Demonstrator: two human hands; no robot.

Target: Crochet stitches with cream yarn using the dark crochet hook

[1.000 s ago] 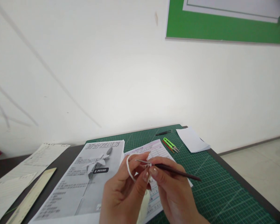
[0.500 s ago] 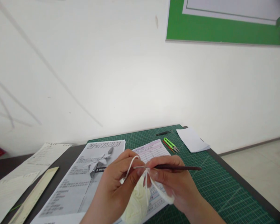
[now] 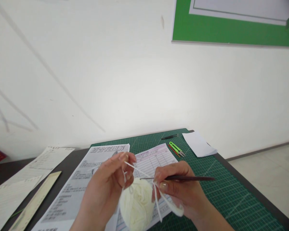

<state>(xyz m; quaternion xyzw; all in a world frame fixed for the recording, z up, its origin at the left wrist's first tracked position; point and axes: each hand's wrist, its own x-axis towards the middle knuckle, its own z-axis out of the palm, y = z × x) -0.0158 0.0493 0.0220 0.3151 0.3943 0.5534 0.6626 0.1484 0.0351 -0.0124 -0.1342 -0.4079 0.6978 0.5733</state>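
My right hand (image 3: 179, 186) pinches a crochet hook with a dark brown handle (image 3: 192, 178); its thin metal tip points left. White yarn (image 3: 158, 205) hangs below those fingers, a loose end and a longer loop. From there a strand stretches up and left to my left hand (image 3: 110, 179), whose curled fingers hold it, with more yarn running down past them. Under and between both hands sits a cream yarn ball (image 3: 137, 203), resting on a printed form (image 3: 156, 158).
A green cutting mat (image 3: 231, 195) covers much of the dark table. Green thread snips (image 3: 175, 148), black tweezers (image 3: 169, 137) and white paper (image 3: 198, 144) lie at the back right. Leftward are a printed sheet (image 3: 65, 195), a ruler (image 3: 37, 200) and handwritten pages (image 3: 42, 165).
My left hand has moved left, away from my right hand, drawing a strand between them. The hook has shifted slightly right and down, and more of the yarn ball shows.
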